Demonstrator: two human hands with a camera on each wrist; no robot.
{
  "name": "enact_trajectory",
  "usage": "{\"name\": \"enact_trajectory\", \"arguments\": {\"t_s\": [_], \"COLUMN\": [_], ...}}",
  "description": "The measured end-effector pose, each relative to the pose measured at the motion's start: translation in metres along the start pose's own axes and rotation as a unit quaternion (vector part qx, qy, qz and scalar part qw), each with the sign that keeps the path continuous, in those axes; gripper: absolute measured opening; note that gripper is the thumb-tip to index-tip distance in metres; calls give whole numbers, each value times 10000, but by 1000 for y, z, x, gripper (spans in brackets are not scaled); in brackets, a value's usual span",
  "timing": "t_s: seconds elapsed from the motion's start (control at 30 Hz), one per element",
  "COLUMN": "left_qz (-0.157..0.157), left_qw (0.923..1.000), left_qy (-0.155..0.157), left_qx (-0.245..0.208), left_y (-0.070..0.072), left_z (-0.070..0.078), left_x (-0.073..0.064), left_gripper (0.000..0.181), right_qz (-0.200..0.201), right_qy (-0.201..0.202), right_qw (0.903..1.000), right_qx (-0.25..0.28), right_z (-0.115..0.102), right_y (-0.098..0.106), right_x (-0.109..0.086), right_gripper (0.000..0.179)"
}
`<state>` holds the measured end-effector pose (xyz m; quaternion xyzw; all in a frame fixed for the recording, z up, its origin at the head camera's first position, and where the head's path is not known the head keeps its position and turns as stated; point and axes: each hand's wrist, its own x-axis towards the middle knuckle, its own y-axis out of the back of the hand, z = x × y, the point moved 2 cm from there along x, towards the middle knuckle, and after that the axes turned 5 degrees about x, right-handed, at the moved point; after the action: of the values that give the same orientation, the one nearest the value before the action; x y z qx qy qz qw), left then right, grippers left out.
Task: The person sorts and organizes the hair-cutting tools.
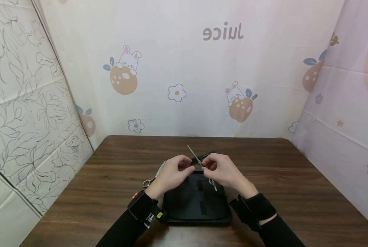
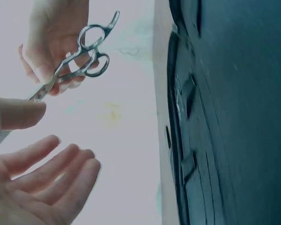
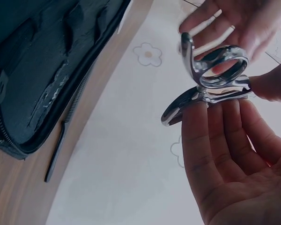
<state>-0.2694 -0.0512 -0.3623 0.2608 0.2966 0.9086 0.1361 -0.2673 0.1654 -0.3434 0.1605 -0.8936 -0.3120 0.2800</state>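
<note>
My right hand (image 1: 224,171) pinches a pair of silver hair scissors (image 2: 48,86) between thumb and fingers, above the case. The scissors' blades (image 1: 194,154) point up and away, while their finger rings (image 3: 225,70) hang on the near side. My left hand (image 1: 173,175) is beside the blades, its fingers spread apart and its thumb overlapping the blade in the left wrist view. Below both hands lies an open black zip case (image 1: 184,206) with elastic loops (image 2: 189,166) inside.
Another pair of scissors (image 1: 147,183) lies on the wooden table (image 1: 88,192), left of the case and partly behind my left hand. A black comb (image 3: 56,150) lies past the case's far edge. Printed curtains (image 1: 178,58) hang at the back and sides.
</note>
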Motion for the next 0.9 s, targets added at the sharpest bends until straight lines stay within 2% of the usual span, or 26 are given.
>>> {"name": "enact_trajectory", "arguments": {"t_s": [0.13,0.3,0.57,0.9], "left_qz": [277,480,651,963], "left_qw": [9975,9894,9670,9484], "left_qy": [88,72,258,319], "left_qx": [-641,-1371,-2451,-3003], "left_y": [-3,-6,-10,-12], "left_z": [2,5,8,11], "left_x": [1,1,2,1], "left_gripper": [29,30,30,27], "right_qz": [61,74,37,3], "right_qy": [-20,-24,44,73], "right_qw": [9999,9998,9997,9993], "right_qx": [86,164,254,372], "right_z": [-2,-5,-8,-12], "right_y": [-1,-2,-7,-12], "right_x": [0,0,1,0], "right_gripper": [11,12,12,13]}}
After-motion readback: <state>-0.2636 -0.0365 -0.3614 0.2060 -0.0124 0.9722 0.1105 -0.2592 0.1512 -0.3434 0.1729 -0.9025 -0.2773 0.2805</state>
